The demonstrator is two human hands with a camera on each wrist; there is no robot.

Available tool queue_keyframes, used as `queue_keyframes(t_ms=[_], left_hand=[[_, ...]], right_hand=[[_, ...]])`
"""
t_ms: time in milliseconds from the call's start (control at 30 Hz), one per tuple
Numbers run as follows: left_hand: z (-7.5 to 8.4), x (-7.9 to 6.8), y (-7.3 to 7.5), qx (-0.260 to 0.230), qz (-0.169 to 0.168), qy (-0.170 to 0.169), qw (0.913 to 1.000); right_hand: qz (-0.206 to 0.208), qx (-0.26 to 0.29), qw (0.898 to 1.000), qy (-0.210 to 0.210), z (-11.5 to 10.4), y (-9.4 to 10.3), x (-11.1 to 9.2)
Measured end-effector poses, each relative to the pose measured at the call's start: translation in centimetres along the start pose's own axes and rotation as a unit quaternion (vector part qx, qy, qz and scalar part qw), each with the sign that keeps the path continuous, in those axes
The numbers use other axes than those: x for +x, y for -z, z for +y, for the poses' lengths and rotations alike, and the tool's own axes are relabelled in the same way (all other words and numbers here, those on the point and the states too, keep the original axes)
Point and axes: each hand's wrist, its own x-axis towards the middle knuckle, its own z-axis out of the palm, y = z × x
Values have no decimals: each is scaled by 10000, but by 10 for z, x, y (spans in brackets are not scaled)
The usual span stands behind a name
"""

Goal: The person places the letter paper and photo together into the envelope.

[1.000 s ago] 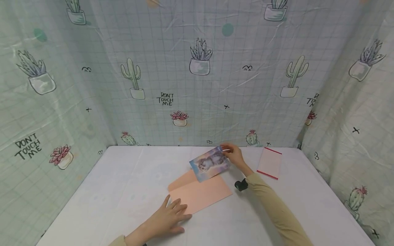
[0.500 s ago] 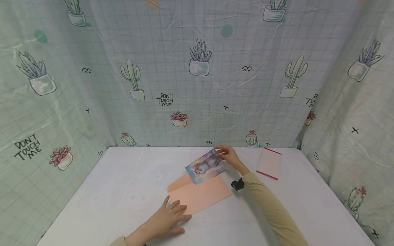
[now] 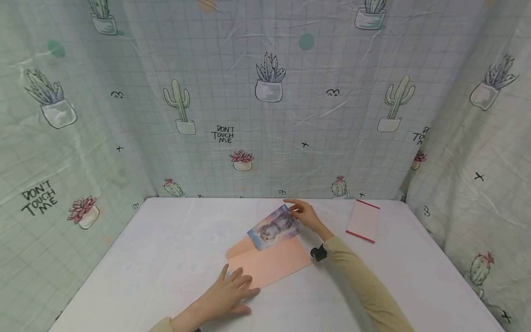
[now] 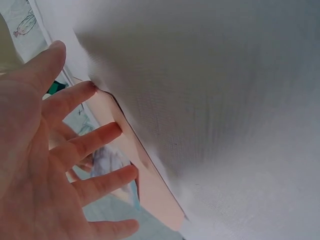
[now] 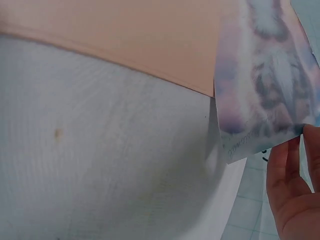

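Note:
A peach envelope lies on the white table, its flap spread toward the back left. My left hand rests with spread fingers on the envelope's near left edge; in the left wrist view its fingertips touch the paper. A greeting card with a picture of a fluffy kitten on blue and pink overlaps the envelope's far side, tilted. My right hand pinches the card's far right end between thumb and fingers. In the right wrist view the card's held end hangs past the envelope's corner.
A pale pink rectangular sheet or pouch with red strips at both ends lies at the back right of the white table. A black wrist camera sits under the right forearm. A cactus-print curtain encloses the back and sides.
My right hand has moved the card a little left and toward me, further over the envelope's flap side. The left hand and envelope stay almost in place.

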Motion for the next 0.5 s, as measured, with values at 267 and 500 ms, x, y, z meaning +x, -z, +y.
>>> queue_keyframes(t_ms=[267, 500], left_hand=[[1, 0, 0, 19, -64, 38, 10000], [1, 0, 2, 14, -13, 3, 10000]], right_hand=[[-9, -631, 9980, 101, -4, -7, 0], [-53, -735, 9972, 118, -4, -13, 1]])
